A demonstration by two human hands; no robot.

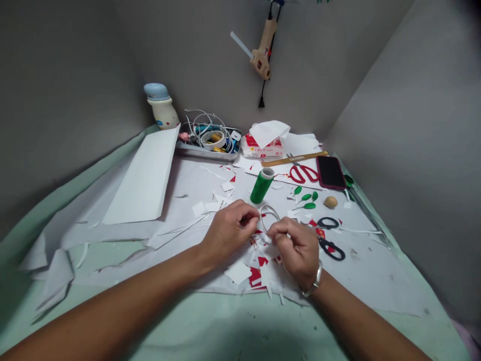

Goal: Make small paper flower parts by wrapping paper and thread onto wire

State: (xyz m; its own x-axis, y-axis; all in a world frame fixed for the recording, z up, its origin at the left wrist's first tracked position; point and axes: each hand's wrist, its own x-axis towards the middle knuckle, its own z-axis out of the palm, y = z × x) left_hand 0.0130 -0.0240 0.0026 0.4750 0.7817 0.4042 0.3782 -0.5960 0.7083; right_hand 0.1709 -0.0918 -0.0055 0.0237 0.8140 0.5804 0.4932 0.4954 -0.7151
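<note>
My right hand [296,245], with a silver bangle on its wrist, pinches the lower side of a thin white ring [277,212]. Closed in a pinch, my left hand [233,228] has its fingertips at the ring's left edge; what lies between them is too small to make out. Just behind the ring stands a spool of green thread [260,187], tilted slightly to the right. Under and around both hands lie white and red paper scraps [239,272]. Thin wires [184,230] lie left of my left hand.
Black-handled scissors [331,250] lie right of my right hand. Beyond are green leaf shapes [306,197], a tan ball [330,201], red scissors [304,173], a phone [330,172], tissues [263,148], a metal tray [206,153], a bottle [162,108] and folded card [145,180]. A glue gun [264,50] hangs on the wall.
</note>
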